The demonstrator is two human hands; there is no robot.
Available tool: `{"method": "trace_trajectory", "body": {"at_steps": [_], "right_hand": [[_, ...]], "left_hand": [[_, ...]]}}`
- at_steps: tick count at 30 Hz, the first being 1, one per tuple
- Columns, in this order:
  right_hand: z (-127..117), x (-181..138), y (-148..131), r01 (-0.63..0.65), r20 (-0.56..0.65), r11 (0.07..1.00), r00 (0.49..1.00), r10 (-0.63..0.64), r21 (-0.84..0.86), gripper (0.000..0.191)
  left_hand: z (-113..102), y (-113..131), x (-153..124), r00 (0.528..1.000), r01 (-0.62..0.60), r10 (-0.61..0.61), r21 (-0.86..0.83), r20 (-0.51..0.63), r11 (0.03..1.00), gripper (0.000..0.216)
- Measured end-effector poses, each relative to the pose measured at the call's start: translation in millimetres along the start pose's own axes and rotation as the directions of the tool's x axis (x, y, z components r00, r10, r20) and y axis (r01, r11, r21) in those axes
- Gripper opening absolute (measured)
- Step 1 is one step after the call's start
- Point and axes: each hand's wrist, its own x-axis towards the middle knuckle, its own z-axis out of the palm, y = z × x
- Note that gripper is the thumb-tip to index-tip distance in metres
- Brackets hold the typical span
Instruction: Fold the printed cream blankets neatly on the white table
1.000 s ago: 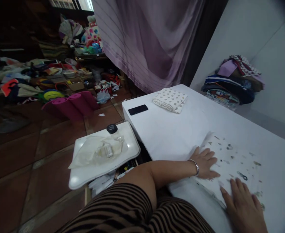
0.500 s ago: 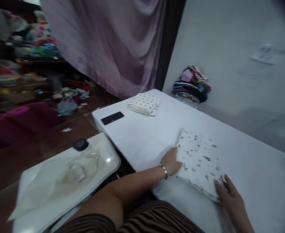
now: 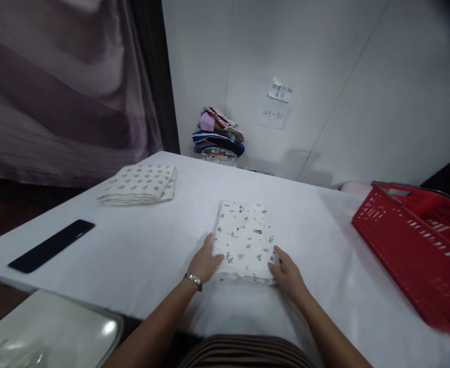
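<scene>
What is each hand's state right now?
Left hand: holding the nearer folded cloth by its left edge.
Right hand: holding that cloth by its right edge.

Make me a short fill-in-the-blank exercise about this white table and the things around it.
1. The left hand touches the ____ side of the nearer folded cloth, while the right hand touches its right side.
2. A silver bracelet circles the person's ____ wrist.
3. The plastic basket is coloured ____.
4. The lower paper note on the wall reads 45-____.

Missing words: left; left; red; 50.
</scene>
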Motion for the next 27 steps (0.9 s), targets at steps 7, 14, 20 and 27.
{"method": "trace_trajectory", "body": {"at_steps": [7, 14, 20, 27], "right_hand": [[-1.8, -8.4, -4.8, 0.124, -0.078, 0.991, 0.989, -0.128, -0.054, 0.044], [-14.2, -25.2, -15.2, 0.498, 0.024, 0.866, 0.867, -0.497, -0.055, 0.027], [-12.9, -29.8, -11.3, 0.592, 0.133, 0.786, 0.806, -0.576, -0.180, 0.026], [-15.2, -30.0, -4.3, 0.617, 0.080, 0.756, 0.784, -0.616, -0.218, 0.024]], "left_hand": [[-0.8, -8.2, -8.2, 0.993, -0.102, 0.104, 0.040, -0.053, 0.994, 0.057], [5.0, -34.0, -38.1, 0.891, -0.416, 0.427, 0.100, -0.156, 0.904, 0.046], [10.6, -45.9, -47.0, 0.881, -0.445, 0.459, 0.127, -0.115, 0.886, 0.033], [18.6, -52.3, -41.7, 0.692, -0.658, 0.662, 0.128, -0.287, 0.742, 0.027]]}}
